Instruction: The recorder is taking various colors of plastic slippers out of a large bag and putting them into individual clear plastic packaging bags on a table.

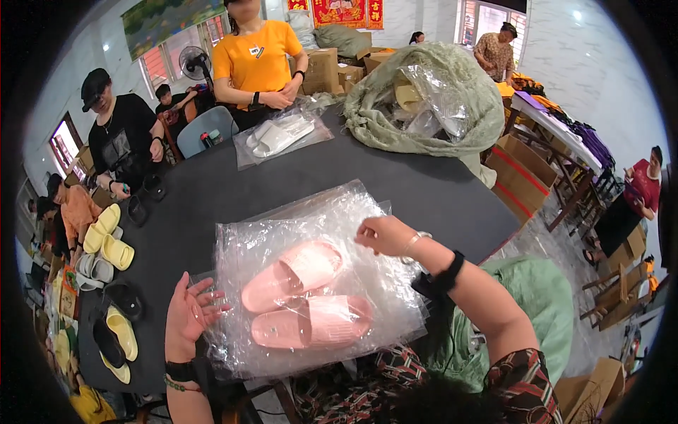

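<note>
A pair of pink slide slippers (307, 331) lies at the near edge of the dark table, amid layers of clear plastic bags (247, 237). Whether the slippers are inside the top bag or on it, I cannot tell. At the left edge of the bags, my left hand (188, 314) is open, palm turned up and fingers spread, with the fingertips by the plastic. Over the upper right part of the bags is my right hand (385, 235), its fingers curled together. What they pinch, if anything, is hidden.
Yellow slippers (116, 252), grey and black ones line the left of the dark table (452, 205). Bagged white slippers (282, 133) lie at the far side, beside a big green sack (360, 120). Another green sack (537, 304) is near my right arm. Co-workers stand across the table.
</note>
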`<state>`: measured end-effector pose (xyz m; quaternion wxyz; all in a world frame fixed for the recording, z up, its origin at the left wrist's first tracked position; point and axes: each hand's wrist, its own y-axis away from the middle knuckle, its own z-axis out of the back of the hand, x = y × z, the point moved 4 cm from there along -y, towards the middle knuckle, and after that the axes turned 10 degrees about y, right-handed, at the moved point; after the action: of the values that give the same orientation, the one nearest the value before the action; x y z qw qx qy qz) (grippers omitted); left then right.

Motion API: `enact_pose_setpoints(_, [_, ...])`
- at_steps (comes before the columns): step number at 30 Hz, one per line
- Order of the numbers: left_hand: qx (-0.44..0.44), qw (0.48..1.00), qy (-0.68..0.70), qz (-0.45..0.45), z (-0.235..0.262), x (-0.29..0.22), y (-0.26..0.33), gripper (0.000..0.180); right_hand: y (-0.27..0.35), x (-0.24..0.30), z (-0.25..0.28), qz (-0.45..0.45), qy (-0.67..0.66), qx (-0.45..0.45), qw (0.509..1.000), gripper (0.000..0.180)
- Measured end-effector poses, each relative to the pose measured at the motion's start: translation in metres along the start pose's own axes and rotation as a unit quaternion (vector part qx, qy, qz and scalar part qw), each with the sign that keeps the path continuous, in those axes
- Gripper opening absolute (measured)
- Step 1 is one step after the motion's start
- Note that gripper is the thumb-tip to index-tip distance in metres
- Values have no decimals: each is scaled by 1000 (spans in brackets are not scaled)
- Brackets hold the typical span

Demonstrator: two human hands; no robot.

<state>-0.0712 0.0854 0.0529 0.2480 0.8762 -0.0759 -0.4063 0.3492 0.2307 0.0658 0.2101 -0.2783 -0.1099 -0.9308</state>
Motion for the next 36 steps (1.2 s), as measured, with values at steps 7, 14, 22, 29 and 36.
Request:
enact_pose_setpoints(7, [-18, 1000, 12, 7, 6, -3, -23, 57, -89, -20, -38, -87, 65, 37, 993, 45])
enact_pose_setpoints(14, [-9, 999, -16, -42, 16, -3, -44, 33, -95, -22, -53, -52, 6, 62, 997, 29])
enact_pose_setpoints(22, [-28, 992, -45, -112, 39, -5, -59, 20, -91, -32, -48, -72, -189, -8, 979, 26])
enact_pose_setpoints(29, [45, 996, -77, 5, 17, -12, -51, 30, -77, -30, -31, -9, -226, -8, 974, 28])
enact_pose_setpoints(36, [30, 995, -95, -25, 11, -9, -52, 41, -76, -37, -28, -50, -196, -49, 978, 16])
